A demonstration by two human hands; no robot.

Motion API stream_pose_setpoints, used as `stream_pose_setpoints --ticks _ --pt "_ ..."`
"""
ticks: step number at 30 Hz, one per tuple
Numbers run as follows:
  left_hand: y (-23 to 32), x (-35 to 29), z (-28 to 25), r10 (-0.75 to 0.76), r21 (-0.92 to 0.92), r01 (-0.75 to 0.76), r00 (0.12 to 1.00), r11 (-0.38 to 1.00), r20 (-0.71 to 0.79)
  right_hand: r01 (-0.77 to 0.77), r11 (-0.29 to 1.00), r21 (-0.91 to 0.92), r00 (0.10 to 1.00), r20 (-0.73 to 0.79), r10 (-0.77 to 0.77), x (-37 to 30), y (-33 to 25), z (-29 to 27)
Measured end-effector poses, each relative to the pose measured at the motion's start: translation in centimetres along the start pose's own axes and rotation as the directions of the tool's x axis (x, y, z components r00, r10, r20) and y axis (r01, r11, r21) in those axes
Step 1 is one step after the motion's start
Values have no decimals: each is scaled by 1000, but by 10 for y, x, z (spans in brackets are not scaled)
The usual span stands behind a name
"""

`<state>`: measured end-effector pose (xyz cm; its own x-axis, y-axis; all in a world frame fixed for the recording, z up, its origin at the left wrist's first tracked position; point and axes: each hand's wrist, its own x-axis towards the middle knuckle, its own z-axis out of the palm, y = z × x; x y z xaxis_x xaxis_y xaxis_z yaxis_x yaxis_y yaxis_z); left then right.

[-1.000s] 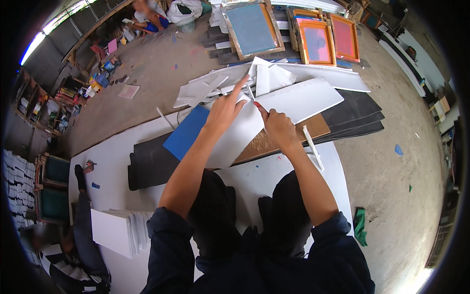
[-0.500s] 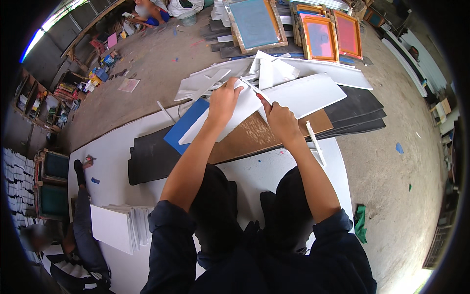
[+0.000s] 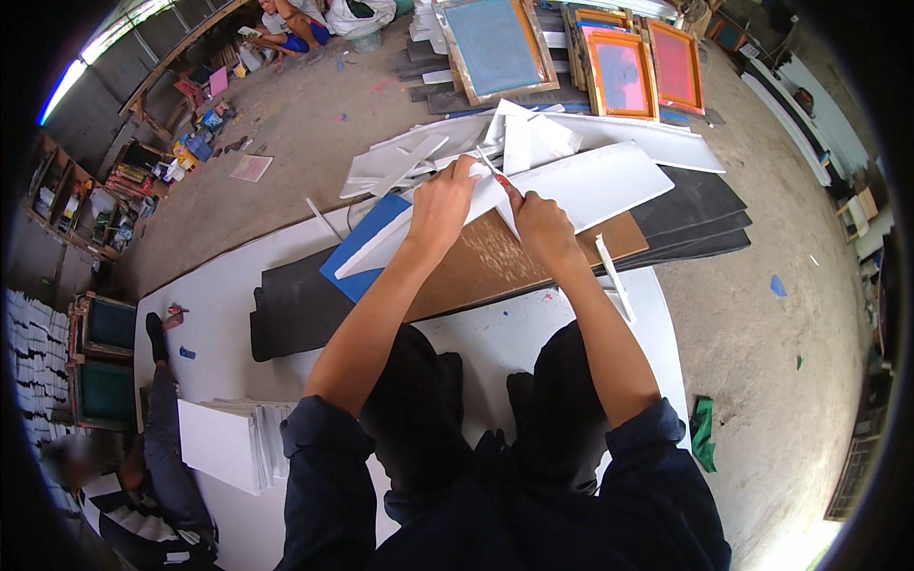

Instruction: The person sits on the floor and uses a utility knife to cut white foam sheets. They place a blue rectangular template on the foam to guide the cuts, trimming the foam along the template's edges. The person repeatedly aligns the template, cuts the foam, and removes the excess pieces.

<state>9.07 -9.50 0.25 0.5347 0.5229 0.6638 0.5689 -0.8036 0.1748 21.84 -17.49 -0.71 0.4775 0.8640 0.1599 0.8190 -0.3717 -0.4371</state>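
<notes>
My left hand (image 3: 442, 202) is closed on the far end of a white foam board (image 3: 379, 246), which slants down to the left over a blue sheet (image 3: 358, 284). In my right hand (image 3: 545, 226) is a knife (image 3: 504, 180) with a red handle. Its narrow blade points up and left, close by the left fingers and the board's far end. I cannot tell whether the blade touches the board. Beneath my hands lies a scuffed brown board (image 3: 500, 262) on dark sheets (image 3: 303, 309).
White offcuts (image 3: 533, 143) are heaped beyond my hands, beside a wide white panel (image 3: 609, 186). Framed screens (image 3: 500, 52) lean at the back. A stack of white boards (image 3: 219, 443) stands at the left, near a seated person (image 3: 167, 457). Another person (image 3: 290, 24) sits far off.
My left hand has shifted slightly right, and the white board has turned in its grip. The knife has swung to a more upright angle, with the right hand nearly in place.
</notes>
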Motion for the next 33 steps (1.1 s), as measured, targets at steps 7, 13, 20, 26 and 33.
stream_pose_setpoints --ticks 7,13,20,26,33 --pt "-20 0 -6 -96 49 98 995 994 -30 30 1000 2 998 51 -30 -17 -8 -11" --pt "10 3 -11 2 -74 -4 999 997 -34 -35 991 -126 999 -36 30 11 26 11" --pt "-16 1 -20 -150 -133 141 987 981 -61 -114 993 11 986 122 112 8 34 0" --pt "-28 -5 -15 -259 -319 266 964 909 64 -365 690 625 930 278 240 23 37 -2" --pt "-20 -8 -11 -164 -435 226 971 872 175 1 875 484 964 -232 127 47 52 27"
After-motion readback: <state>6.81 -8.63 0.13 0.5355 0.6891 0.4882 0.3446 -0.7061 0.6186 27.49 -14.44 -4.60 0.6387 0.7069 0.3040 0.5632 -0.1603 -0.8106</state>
